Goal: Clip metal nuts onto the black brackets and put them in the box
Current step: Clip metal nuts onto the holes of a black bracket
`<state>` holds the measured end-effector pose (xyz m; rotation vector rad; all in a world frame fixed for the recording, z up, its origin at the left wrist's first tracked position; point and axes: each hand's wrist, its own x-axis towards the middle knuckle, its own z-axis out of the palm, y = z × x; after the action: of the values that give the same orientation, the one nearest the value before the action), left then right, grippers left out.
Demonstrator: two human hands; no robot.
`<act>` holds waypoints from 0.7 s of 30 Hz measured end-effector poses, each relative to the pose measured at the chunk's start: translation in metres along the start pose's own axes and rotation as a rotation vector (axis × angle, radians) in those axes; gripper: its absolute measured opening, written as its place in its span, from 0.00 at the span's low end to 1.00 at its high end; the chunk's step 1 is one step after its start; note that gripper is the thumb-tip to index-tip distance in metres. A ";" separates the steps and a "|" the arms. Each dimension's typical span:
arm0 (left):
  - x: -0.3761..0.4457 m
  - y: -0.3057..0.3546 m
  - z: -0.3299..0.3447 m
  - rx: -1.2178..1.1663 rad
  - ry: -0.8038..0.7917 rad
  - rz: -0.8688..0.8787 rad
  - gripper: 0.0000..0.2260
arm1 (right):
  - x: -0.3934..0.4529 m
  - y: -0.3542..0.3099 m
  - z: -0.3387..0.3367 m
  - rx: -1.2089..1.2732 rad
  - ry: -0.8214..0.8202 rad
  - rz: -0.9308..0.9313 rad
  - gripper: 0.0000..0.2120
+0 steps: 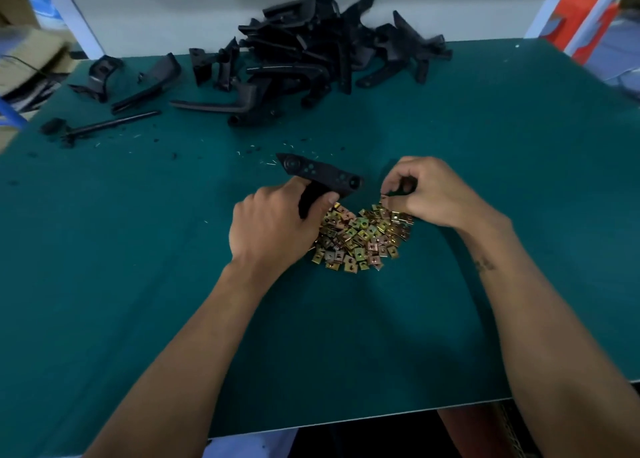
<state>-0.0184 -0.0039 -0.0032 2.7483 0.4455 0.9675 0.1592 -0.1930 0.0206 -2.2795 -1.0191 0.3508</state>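
Observation:
My left hand (273, 222) grips a black bracket (322, 175) by its stem, so that its flat arm with holes points up and to the right. Just below both hands lies a heap of several gold-coloured metal nuts (360, 237) on the green table. My right hand (429, 191) hovers over the heap's right edge with its fingers curled, and its fingertips pinch a small metal nut (384, 198), which the fingers mostly hide. No box is in view.
A big pile of black brackets (329, 45) lies at the back of the green table (519, 180). Loose brackets (138, 80) and small plastic scraps are scattered at the back left. The table's near edge (381, 417) runs below my forearms. Cardboard shows at the far left.

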 end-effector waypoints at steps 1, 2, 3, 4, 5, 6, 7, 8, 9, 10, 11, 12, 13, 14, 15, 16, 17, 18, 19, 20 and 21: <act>0.000 0.001 0.000 0.007 -0.009 -0.016 0.22 | 0.000 -0.002 0.001 -0.011 0.001 0.013 0.06; 0.000 0.002 0.001 0.005 -0.017 -0.035 0.22 | 0.000 -0.004 0.002 -0.020 0.008 0.024 0.06; 0.000 0.003 0.002 -0.002 -0.025 -0.052 0.22 | -0.001 -0.005 0.003 -0.024 0.016 0.030 0.06; 0.000 0.004 0.002 -0.011 -0.035 -0.063 0.22 | -0.001 -0.006 0.004 -0.028 0.020 0.033 0.06; 0.000 0.004 0.002 -0.018 -0.044 -0.066 0.22 | -0.003 -0.007 0.005 -0.035 0.022 0.031 0.06; -0.001 0.004 0.003 -0.020 -0.051 -0.064 0.22 | -0.004 -0.007 0.005 -0.035 0.024 0.030 0.06; -0.001 0.004 0.003 -0.021 -0.054 -0.061 0.22 | -0.006 -0.007 0.005 -0.021 0.027 0.030 0.07; -0.001 0.004 0.003 -0.022 -0.055 -0.059 0.22 | -0.007 -0.007 0.005 0.005 0.031 0.032 0.08; -0.002 0.004 0.003 -0.023 -0.055 -0.056 0.22 | -0.009 -0.007 0.006 0.035 0.034 0.029 0.09; -0.002 0.003 0.003 -0.021 -0.053 -0.051 0.23 | -0.010 -0.008 0.007 0.058 0.036 0.017 0.10; -0.002 0.003 0.004 -0.018 -0.048 -0.044 0.22 | -0.012 -0.010 0.009 0.068 0.041 -0.006 0.10; -0.002 0.003 0.004 -0.016 -0.042 -0.036 0.22 | -0.012 -0.012 0.012 0.067 0.054 -0.036 0.10; -0.002 0.003 0.004 -0.014 -0.036 -0.027 0.22 | -0.012 -0.015 0.014 0.064 0.077 -0.071 0.10; -0.002 0.003 0.004 -0.011 -0.033 -0.020 0.22 | -0.012 -0.018 0.015 0.068 0.114 -0.108 0.09; -0.001 0.003 0.004 -0.008 -0.032 -0.013 0.22 | -0.012 -0.021 0.017 0.084 0.162 -0.147 0.08; -0.001 0.003 0.004 -0.005 -0.029 -0.007 0.22 | -0.011 -0.024 0.017 0.113 0.216 -0.182 0.08; -0.001 0.004 0.004 -0.002 -0.026 -0.001 0.21 | -0.012 -0.026 0.019 0.156 0.267 -0.210 0.07; -0.002 0.004 0.003 0.001 -0.025 0.003 0.21 | -0.012 -0.029 0.020 0.215 0.306 -0.224 0.07; -0.002 0.004 0.003 0.004 -0.028 0.005 0.20 | -0.013 -0.032 0.021 0.285 0.326 -0.229 0.08; -0.002 0.005 0.003 0.005 -0.032 0.006 0.20 | -0.013 -0.036 0.022 0.361 0.332 -0.228 0.09; -0.002 0.005 0.002 0.004 -0.035 0.006 0.20 | -0.014 -0.039 0.024 0.429 0.328 -0.224 0.10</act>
<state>-0.0172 -0.0097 -0.0048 2.7671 0.4334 0.9189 0.1166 -0.1729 0.0266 -1.7481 -0.9139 0.0840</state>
